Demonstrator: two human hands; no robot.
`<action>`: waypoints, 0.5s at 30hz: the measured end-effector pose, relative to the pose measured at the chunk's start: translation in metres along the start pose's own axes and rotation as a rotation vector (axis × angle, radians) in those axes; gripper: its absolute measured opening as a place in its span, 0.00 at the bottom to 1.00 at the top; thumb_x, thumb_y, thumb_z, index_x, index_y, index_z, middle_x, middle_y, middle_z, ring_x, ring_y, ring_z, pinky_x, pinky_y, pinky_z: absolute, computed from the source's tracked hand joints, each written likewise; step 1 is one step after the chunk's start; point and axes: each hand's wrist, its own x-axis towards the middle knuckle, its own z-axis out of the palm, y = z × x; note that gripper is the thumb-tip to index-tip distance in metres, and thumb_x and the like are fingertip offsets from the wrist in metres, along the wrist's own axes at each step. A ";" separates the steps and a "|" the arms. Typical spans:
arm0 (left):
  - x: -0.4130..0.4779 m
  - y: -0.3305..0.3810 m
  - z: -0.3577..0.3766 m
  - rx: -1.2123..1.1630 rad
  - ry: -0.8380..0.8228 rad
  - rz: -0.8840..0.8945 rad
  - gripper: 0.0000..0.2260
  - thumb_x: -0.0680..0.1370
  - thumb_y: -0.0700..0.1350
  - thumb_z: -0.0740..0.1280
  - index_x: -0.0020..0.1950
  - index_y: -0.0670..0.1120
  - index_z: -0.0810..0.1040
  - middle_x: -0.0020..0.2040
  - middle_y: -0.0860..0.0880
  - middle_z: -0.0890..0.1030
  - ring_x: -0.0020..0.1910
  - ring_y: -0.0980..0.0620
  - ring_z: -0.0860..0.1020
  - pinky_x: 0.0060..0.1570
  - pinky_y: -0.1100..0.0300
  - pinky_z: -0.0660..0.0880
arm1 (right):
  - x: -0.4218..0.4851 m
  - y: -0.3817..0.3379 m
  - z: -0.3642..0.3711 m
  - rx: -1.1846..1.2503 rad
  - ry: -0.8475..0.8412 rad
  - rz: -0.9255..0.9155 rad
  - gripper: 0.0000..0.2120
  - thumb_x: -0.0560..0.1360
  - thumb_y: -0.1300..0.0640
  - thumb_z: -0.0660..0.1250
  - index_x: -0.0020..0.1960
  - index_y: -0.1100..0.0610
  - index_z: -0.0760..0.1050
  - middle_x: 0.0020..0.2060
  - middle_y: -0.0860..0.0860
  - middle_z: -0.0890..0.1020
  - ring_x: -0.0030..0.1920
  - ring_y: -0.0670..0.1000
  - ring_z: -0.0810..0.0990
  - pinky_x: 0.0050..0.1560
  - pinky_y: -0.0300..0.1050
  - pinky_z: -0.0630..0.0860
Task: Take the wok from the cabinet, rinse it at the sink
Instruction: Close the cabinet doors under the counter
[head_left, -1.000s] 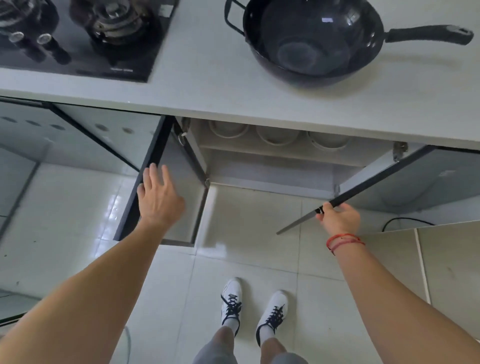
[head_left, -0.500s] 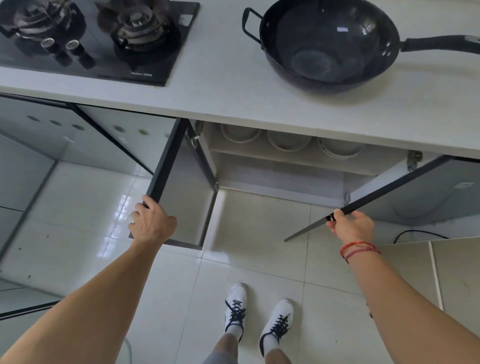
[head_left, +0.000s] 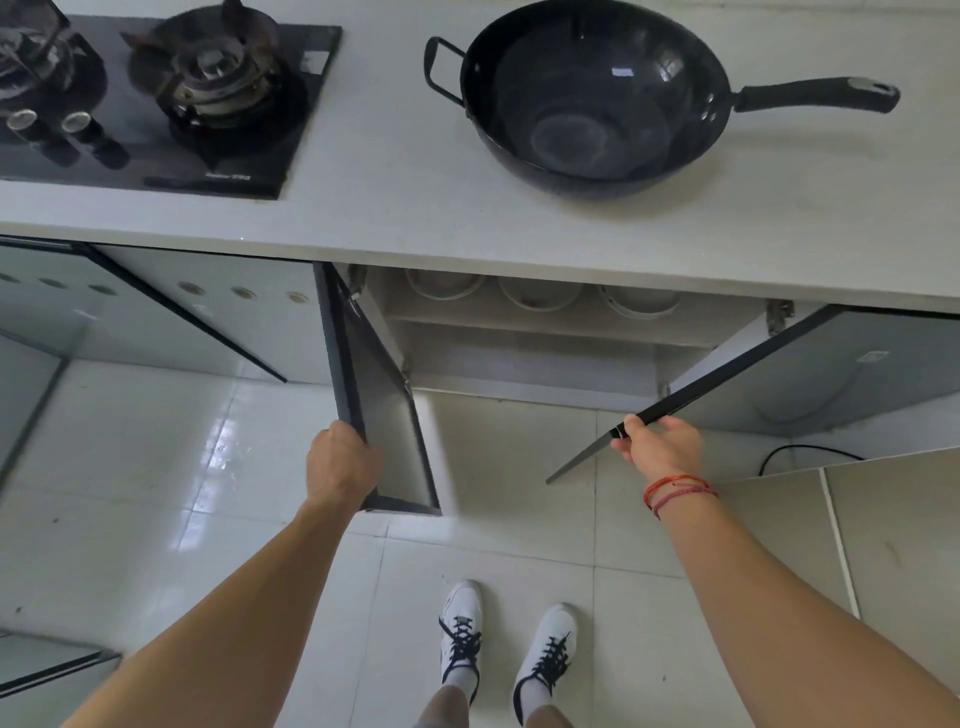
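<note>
The white countertop (head_left: 395, 208) carries your black wok (head_left: 597, 93) upright, right of the gas hob (head_left: 156, 104), above the open cabinet (head_left: 530, 353). Your left hand (head_left: 340, 462) is clamped on the left door (head_left: 384, 415) edge. Your right hand (head_left: 662, 441) pinches the right door (head_left: 810, 379) edge.

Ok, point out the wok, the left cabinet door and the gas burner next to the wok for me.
wok (head_left: 597, 98): head view, on the inside of the black bowl.
left cabinet door (head_left: 389, 431): head view, on the pale inner face.
gas burner (head_left: 213, 73): head view, on the centre cap.
</note>
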 end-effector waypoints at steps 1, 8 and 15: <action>-0.001 0.007 0.005 -0.048 -0.017 0.000 0.06 0.76 0.34 0.61 0.49 0.36 0.76 0.44 0.40 0.79 0.38 0.43 0.77 0.36 0.52 0.77 | 0.000 -0.002 0.000 0.010 -0.003 0.008 0.14 0.78 0.61 0.68 0.62 0.63 0.75 0.46 0.60 0.84 0.23 0.41 0.80 0.23 0.31 0.74; 0.000 0.062 0.037 -0.431 -0.109 -0.076 0.06 0.79 0.41 0.66 0.54 0.40 0.75 0.48 0.42 0.82 0.42 0.43 0.83 0.42 0.52 0.80 | 0.009 -0.007 0.003 0.016 -0.027 0.061 0.12 0.76 0.63 0.70 0.58 0.64 0.77 0.43 0.60 0.85 0.25 0.45 0.82 0.24 0.33 0.74; 0.014 0.116 0.052 -0.609 -0.181 -0.116 0.09 0.79 0.43 0.70 0.53 0.38 0.79 0.40 0.42 0.85 0.32 0.49 0.84 0.35 0.61 0.78 | 0.019 -0.021 0.013 0.122 -0.082 0.114 0.09 0.73 0.68 0.71 0.53 0.66 0.78 0.41 0.61 0.85 0.29 0.50 0.85 0.25 0.34 0.73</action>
